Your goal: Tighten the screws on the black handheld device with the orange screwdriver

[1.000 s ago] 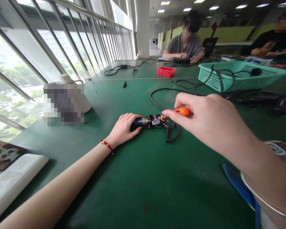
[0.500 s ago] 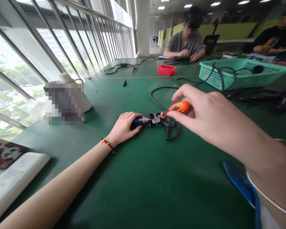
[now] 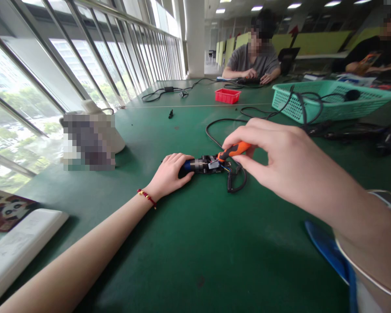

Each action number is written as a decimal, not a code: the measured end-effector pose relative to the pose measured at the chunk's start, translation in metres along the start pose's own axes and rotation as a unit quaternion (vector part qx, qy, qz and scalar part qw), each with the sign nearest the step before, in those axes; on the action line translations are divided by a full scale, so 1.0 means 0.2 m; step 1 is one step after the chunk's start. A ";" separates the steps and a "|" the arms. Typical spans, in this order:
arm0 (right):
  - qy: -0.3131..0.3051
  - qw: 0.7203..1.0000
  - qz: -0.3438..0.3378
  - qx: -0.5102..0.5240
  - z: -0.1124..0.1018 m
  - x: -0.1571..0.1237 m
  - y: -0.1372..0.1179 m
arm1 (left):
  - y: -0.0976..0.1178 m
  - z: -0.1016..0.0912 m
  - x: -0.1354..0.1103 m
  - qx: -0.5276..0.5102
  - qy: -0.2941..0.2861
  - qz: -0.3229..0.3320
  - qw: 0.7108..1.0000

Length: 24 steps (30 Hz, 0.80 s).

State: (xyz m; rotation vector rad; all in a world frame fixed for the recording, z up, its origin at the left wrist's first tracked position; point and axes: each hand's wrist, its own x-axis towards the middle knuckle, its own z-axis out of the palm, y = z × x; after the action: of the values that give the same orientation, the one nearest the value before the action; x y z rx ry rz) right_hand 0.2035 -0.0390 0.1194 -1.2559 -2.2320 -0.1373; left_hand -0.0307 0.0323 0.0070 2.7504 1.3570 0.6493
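On the green table [image 3: 195, 243] lies a small black device with an open, wired body [image 3: 202, 165]. My left hand [image 3: 169, 174] is closed over its left end and presses it down. An orange-handled screwdriver [image 3: 232, 151] is pinched in the closed fingers of my right hand [image 3: 273, 152], its tip resting on the device's right end. A coiled black cable [image 3: 235, 180] runs from the device toward the far right.
A teal basket [image 3: 329, 102] with cables stands at the right, a red tray [image 3: 227, 95] further back. A white object [image 3: 91, 134] sits at the left, a white box [image 3: 15, 243] near the front left corner. Two people work at the far end.
My right hand lifted, then closed its fingers over the screwdriver handle and tilted it toward the device. My left hand stayed on the device.
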 end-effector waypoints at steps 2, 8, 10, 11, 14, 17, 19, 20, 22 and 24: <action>-0.022 0.999 0.035 -0.002 0.00 0.00 0.01 | 0.00 0.00 0.00 0.001 -0.002 -0.001 1.000; -0.001 0.994 0.102 -0.026 0.01 0.01 0.02 | 0.00 0.00 0.00 0.000 -0.002 -0.001 1.000; -0.012 0.997 0.079 0.000 0.01 0.01 0.03 | 0.00 0.00 0.00 -0.001 -0.002 -0.002 1.000; -0.021 0.998 0.063 0.014 0.00 0.01 0.03 | 0.00 0.00 0.00 -0.001 -0.003 -0.003 1.000; -0.053 0.998 0.010 0.034 -0.01 0.01 0.03 | 0.00 0.00 0.00 -0.002 -0.005 -0.004 1.000; -0.068 0.997 0.009 0.021 -0.01 -0.01 0.02 | 0.00 0.00 0.00 -0.003 -0.001 -0.001 1.000; -0.065 0.997 0.047 -0.001 -0.01 -0.01 0.01 | 0.00 0.00 0.00 -0.003 0.000 0.001 1.000; -0.058 0.996 0.067 -0.013 0.00 0.00 0.01 | 0.00 0.00 0.00 -0.002 0.000 0.001 1.000; -0.039 0.994 0.096 -0.034 0.00 0.01 0.03 | 0.00 0.00 0.00 -0.001 0.000 0.001 1.000; -0.029 0.993 0.107 -0.037 0.01 0.02 0.05 | -0.01 0.00 0.00 0.000 0.001 0.000 1.000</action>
State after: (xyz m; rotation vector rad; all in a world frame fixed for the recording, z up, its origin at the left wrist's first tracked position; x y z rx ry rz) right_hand 0.2093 -0.0311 0.1183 -1.5472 -2.1415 -0.1034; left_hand -0.0317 0.0326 0.0061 2.7516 1.3569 0.6523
